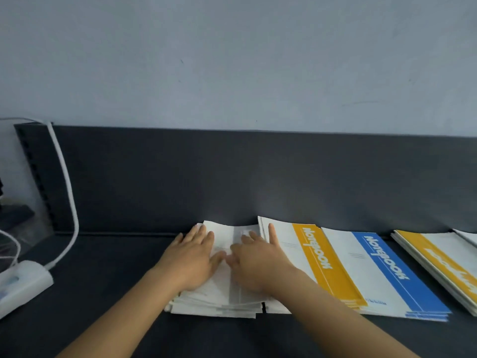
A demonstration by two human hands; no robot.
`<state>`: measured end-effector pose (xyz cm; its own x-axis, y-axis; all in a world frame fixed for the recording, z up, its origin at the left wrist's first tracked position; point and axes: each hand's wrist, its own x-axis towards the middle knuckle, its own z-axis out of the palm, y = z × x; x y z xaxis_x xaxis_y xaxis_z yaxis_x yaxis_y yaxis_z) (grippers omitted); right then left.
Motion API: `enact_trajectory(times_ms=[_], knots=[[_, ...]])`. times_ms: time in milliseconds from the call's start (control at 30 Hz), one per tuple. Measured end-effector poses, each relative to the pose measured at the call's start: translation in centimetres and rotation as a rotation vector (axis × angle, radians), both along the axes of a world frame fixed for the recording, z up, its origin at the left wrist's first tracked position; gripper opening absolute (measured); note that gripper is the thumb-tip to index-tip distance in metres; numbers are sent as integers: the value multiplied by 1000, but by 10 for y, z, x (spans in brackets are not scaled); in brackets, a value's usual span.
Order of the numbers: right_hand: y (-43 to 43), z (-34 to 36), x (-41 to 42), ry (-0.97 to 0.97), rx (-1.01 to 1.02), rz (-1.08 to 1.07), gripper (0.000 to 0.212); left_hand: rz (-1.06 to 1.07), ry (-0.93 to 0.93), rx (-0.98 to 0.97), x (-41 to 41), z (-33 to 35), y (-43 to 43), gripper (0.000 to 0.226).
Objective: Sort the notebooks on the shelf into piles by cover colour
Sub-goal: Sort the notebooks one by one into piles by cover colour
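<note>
The dark shelf [103,280] carries four piles of notebooks near its back edge. The blue-striped pile [387,275] lies right of middle, touching the middle yellow pile [317,259]. The end yellow pile [438,262] sits toward the right edge. The white pile [219,303] lies mid-shelf. The left hand [192,259] and right hand [258,267] press flat on it, fingers straight, grip apart. A power strip [23,282] rests at the left edge.
</note>
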<state>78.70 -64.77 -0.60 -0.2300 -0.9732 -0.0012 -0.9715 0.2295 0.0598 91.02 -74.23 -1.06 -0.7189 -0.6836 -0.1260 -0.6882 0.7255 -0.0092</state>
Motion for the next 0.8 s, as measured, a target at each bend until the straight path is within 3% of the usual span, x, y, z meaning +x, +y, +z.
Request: enact_trajectory(times_ms=[233,500,567,700,800], knots=[[65,29,-80,-51,-176,-90,51,-115,123,-107,-70,46,65,74],[217,5,-276,-96,-117,-352,46,-287,130,-137,-248,27,200,75],[258,-3,-327,-85,-103,-444,49,-305,156,-68,-295,20,235,73],[318,-13,-392,-91,-99,-545,44,-234,263,247,-379,10,291,58],[338,-14,-409,-317,-146,-458,42,-134,376,472,-424,1,317,67]])
